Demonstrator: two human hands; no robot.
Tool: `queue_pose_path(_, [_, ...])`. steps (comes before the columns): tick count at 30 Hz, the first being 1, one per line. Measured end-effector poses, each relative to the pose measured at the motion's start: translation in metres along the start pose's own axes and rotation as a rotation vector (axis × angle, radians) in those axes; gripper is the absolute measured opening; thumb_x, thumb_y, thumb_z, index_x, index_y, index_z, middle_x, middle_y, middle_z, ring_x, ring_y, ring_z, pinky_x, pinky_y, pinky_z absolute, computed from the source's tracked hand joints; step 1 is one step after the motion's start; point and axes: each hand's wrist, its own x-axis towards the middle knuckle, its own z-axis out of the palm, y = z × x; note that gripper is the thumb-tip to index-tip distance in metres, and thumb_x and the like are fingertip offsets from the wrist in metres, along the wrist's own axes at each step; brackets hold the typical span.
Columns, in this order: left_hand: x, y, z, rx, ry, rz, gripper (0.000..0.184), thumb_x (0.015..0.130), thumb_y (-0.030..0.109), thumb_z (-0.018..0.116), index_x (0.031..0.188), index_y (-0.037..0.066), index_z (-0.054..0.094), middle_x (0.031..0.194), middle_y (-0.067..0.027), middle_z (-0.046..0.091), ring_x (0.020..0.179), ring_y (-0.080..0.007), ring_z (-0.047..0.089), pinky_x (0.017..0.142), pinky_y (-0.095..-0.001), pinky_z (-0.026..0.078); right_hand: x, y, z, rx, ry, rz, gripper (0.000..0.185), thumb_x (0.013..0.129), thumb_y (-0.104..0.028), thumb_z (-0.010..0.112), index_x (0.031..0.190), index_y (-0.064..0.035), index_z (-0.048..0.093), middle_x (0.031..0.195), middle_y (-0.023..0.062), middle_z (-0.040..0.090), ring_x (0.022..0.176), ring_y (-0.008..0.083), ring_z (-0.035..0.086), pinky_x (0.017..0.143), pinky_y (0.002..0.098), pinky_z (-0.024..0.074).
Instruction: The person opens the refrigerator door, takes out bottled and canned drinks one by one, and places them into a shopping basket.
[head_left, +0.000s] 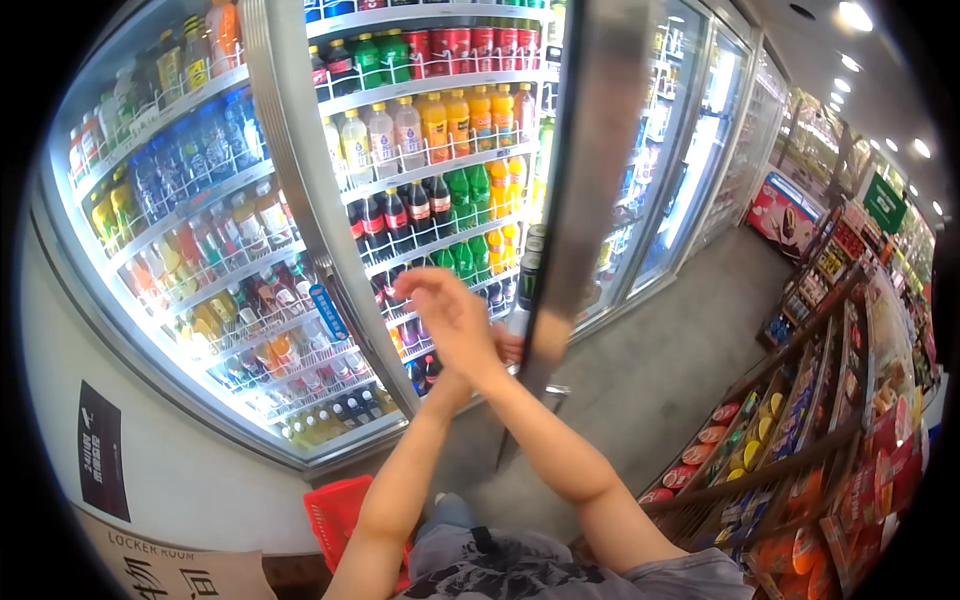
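Observation:
My right hand (447, 312) is raised before the open fridge doorway, fingers loosely bent and nothing seen in it. Its wrist crosses in front of my left wrist. Only the fingertips of my left hand (509, 345) show past it, closed around the lower part of a bottle (529, 275) with a dark label; the rest of that hand is hidden. The bottle stands roughly upright beside the edge of the open fridge door (583, 200), which is seen nearly edge-on. Behind my hands are fridge shelves (425, 175) with rows of cola, green and orange drink bottles.
A closed fridge door with a handle (345, 310) is on the left. A red basket (335, 510) is low by my left arm. Snack racks (760, 440) line the right side of the grey floor (640, 350). More glass-door fridges (690, 150) continue further along.

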Motion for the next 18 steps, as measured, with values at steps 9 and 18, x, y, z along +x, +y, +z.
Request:
queue_pose_path(9, [0.064,0.074,-0.062,0.227,0.369,0.281,0.042,0.101,0.034,0.045,0.117,0.000,0.064,0.107,-0.0098,0.069,0.091,-0.0141,0.064,0.080,-0.0274,0.048,0.083,-0.007,-0.063,0.129,0.223,0.011,0.027,0.099,-0.017,0.053,0.118,0.0010,0.058,0.107,0.0133,0.065,0.099,0.0205,0.065,0.084,0.0326,0.0533])
queue_pose_path(18, [0.145,0.234,-0.117,0.356,0.324,0.530,0.041,0.101,0.032,0.048,0.127,0.001,0.055,0.111,-0.0103,0.065,0.095,-0.0151,0.062,0.086,-0.0295,0.047,0.227,0.044,-0.092,0.070,0.352,-0.052,0.030,0.098,-0.019,0.050,0.119,0.0009,0.057,0.105,0.0139,0.065,0.094,0.0206,0.066,0.081,0.0321,0.0539])
